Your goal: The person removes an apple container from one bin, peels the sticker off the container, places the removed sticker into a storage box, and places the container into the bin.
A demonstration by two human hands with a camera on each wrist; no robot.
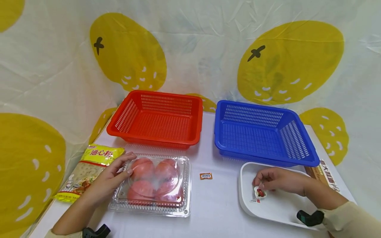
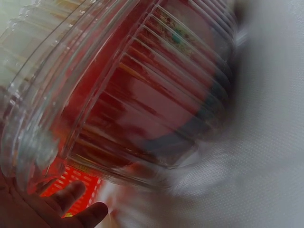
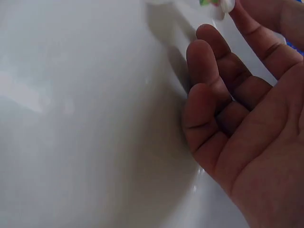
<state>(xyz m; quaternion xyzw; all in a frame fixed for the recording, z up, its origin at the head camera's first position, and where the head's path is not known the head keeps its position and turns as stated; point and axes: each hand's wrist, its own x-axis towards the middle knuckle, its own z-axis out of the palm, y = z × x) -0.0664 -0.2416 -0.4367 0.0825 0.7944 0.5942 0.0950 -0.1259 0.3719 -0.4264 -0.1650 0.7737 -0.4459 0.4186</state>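
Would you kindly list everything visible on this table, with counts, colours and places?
Red basket: one, red, back left of the table.
Blue basket: one, blue, back right.
Clear clamshell box: one, transparent, holding round red fruit, front left.
Pasta bag: one, yellow, far left beside the box.
Small sachet: one, orange, between box and tray.
White tray: one, white, front right.
Small packet: one, white with red, in the tray.
Cardboard box: one, brown, partly hidden right of the tray.
Left hand: rests on the clamshell box's left edge.
Right hand: fingers pinch the small packet.
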